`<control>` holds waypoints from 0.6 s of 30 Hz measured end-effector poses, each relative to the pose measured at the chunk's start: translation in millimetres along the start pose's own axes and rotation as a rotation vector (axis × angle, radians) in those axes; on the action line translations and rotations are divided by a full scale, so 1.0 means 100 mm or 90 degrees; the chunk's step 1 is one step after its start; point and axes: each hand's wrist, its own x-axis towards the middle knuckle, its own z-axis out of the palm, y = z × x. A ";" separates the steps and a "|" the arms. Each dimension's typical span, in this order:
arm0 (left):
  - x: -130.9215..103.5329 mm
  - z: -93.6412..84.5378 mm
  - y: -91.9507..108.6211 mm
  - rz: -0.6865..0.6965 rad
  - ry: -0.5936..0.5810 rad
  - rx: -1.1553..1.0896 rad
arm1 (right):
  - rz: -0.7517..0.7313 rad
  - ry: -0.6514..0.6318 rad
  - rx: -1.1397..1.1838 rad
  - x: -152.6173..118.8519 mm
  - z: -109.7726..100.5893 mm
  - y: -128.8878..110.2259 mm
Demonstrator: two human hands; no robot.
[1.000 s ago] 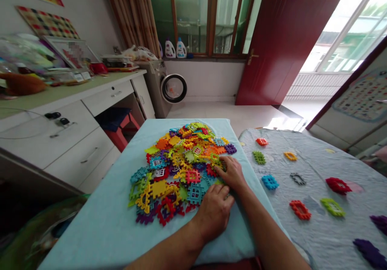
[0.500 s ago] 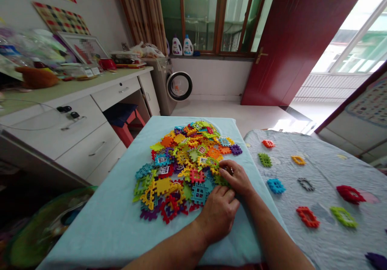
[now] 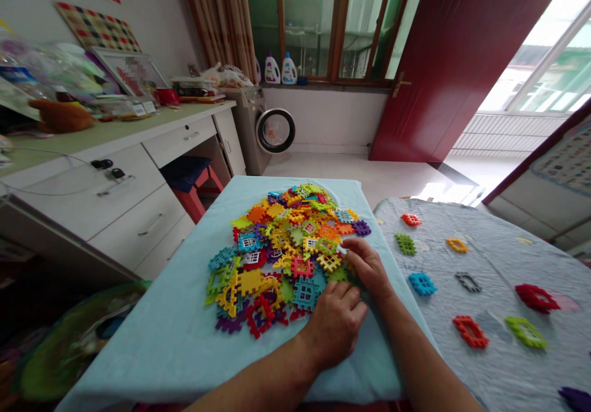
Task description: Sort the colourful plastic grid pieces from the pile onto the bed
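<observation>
A heap of colourful plastic interlocking blocks (image 3: 279, 239), square with toothed edges and some with window grids, lies on the light blue cloth-covered table (image 3: 184, 350). My left hand (image 3: 336, 318) rests at the heap's near right edge, fingers curled down beside a teal window block (image 3: 305, 295); whatever is under the fingers is hidden. Just beyond it, my right hand (image 3: 369, 267) bends over the heap's right side. Its thumb and index finger close around a small white piece (image 3: 341, 249), mostly hidden. A yellow block (image 3: 329, 262) lies to the left of those fingertips.
On the right, a grey-blue cloth surface (image 3: 443, 313) carries spaced-out blocks, among them a blue block (image 3: 422, 284) and an orange frame block (image 3: 471, 331). A cluttered desk (image 3: 115, 130) and a pink stool (image 3: 196, 196) stand left. Behind is a washing machine (image 3: 249, 129), its door open.
My right hand has shifted slightly, showing more of the yellow block and a white piece at its fingertips. My left hand stays nearly in place.
</observation>
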 end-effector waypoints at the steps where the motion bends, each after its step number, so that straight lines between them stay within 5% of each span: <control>1: 0.00 -0.02 0.00 -0.002 0.015 -0.001 | 0.000 0.014 -0.001 0.00 0.00 0.01; 6: 0.09 -0.37 -0.22 -0.073 0.106 -0.003 | -0.019 0.084 -0.096 0.01 0.00 0.01; 11: 0.28 -0.80 -0.87 -0.237 0.022 0.111 | 0.001 0.082 -0.124 0.00 0.01 -0.02; 14: 0.36 -0.82 -1.24 -0.343 -0.055 0.133 | 0.010 0.074 -0.125 0.01 0.01 -0.02; 18: 0.37 -0.69 -1.45 -0.357 -0.085 0.117 | 0.014 0.063 -0.125 0.01 0.01 -0.01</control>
